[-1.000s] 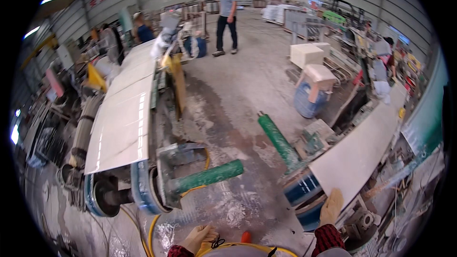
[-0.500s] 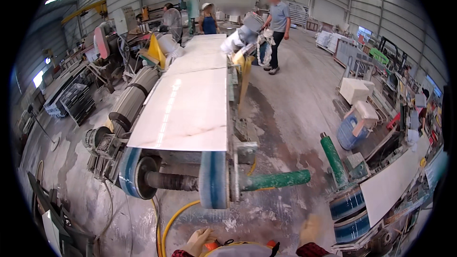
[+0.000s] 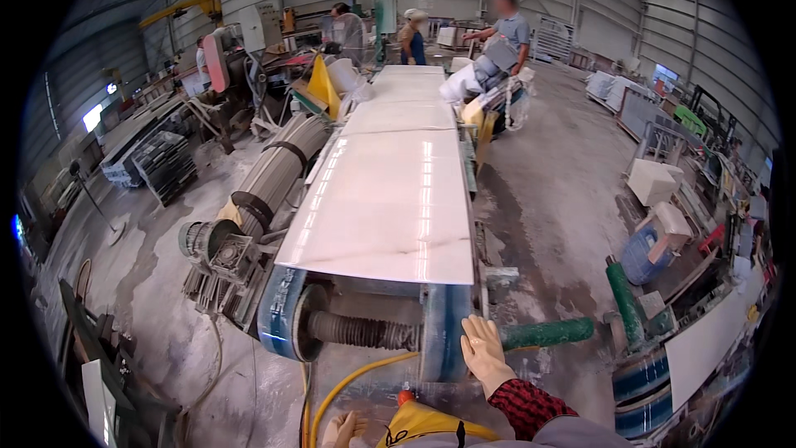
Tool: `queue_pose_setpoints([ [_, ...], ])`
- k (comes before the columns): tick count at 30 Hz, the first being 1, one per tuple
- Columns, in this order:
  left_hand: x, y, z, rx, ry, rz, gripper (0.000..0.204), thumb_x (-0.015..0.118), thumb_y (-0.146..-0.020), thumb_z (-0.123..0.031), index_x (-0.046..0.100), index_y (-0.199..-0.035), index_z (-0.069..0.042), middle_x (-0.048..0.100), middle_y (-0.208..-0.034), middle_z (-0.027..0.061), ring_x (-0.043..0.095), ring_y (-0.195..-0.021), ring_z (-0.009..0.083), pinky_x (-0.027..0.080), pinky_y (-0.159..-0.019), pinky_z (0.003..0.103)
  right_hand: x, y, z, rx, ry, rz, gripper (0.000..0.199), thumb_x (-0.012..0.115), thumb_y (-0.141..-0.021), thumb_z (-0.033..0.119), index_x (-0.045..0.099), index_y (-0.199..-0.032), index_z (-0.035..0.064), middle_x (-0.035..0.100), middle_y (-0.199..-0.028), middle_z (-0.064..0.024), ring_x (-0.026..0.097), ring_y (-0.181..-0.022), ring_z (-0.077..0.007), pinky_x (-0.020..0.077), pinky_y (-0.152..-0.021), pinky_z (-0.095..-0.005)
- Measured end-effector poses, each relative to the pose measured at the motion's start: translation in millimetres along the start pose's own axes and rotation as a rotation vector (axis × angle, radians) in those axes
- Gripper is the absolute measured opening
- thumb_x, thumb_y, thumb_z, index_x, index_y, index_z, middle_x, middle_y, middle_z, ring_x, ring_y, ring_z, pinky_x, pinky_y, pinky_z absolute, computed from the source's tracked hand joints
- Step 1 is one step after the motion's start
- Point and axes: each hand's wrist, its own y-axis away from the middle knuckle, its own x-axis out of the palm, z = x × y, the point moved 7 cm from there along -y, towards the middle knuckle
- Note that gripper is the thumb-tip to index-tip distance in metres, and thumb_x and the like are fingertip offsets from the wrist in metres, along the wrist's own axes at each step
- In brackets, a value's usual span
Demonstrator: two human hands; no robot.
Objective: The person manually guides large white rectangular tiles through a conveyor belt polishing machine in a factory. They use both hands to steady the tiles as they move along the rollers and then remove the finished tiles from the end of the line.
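Observation:
My right hand (image 3: 485, 351), in a cream glove, reaches out flat with its fingers stretched, just right of the blue conveyor belt (image 3: 441, 340). Nothing is in it; whether it touches the belt's edge I cannot tell. My left hand (image 3: 342, 430), gloved too, hangs low by the frame's bottom edge, its fingers loosely bent and holding nothing I can see. Ahead of me a white stone slab (image 3: 381, 207) with faint veins lies on the belts, its near edge overhanging the roller (image 3: 365, 332). More white slab (image 3: 398, 116) follows behind it.
A green roller (image 3: 547, 333) sticks out to the right. A yellow hose (image 3: 348, 377) runs along the floor below the conveyor. At lower right stands a second belt frame (image 3: 643, 398) bearing a white slab (image 3: 713, 332). Several people, one in a grey shirt (image 3: 512, 29), stand at the far end.
My right hand has risen and moved forward to the conveyor's right belt. My view has shifted, so the conveyor sits further right. The grey-shirted person now holds an arm out.

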Motion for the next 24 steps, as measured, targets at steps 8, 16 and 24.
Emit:
queue_pose_setpoints([
  [8, -50, -42, -102, 0.135, -0.093, -0.094, 0.049, 0.066, -0.129, -0.037, 0.082, -0.145, 0.007, 0.092, -0.124, 0.0175, 0.087, -0.106, 0.0203, 0.07, -0.097, 0.035, 47, -125, -12, 0.033, 0.071, -0.105, 0.045, 0.081, -0.106, 0.02, 0.074, -0.145, 0.0008, 0.073, -0.152, -0.0224, 0.065, -0.148, -0.0446, 0.0486, -0.131, -0.057],
  [16, -96, -80, -233, 0.511, -0.313, -0.333, 0.044, 0.07, -0.127, -0.032, 0.085, -0.142, 0.008, 0.092, -0.126, 0.0171, 0.086, -0.11, 0.0207, 0.067, -0.101, 0.036, 70, -164, -20, 0.104, 0.181, -0.121, 0.048, 0.08, -0.106, 0.023, 0.073, -0.147, -0.0001, 0.071, -0.156, -0.0217, 0.062, -0.154, -0.0429, 0.0445, -0.136, -0.06],
  [24, -26, -94, -409, 1.143, -0.926, -0.414, 0.037, 0.073, -0.118, -0.011, 0.079, -0.15, 0.008, 0.083, -0.145, 0.0348, 0.077, -0.136, 0.0574, 0.062, -0.122, 0.057, 47, -166, -12, 0.086, 0.08, -0.131, 0.034, 0.079, -0.104, 0.016, 0.073, -0.135, 0.0019, 0.07, -0.147, -0.0196, 0.064, -0.144, -0.0421, 0.0491, -0.125, -0.0562],
])
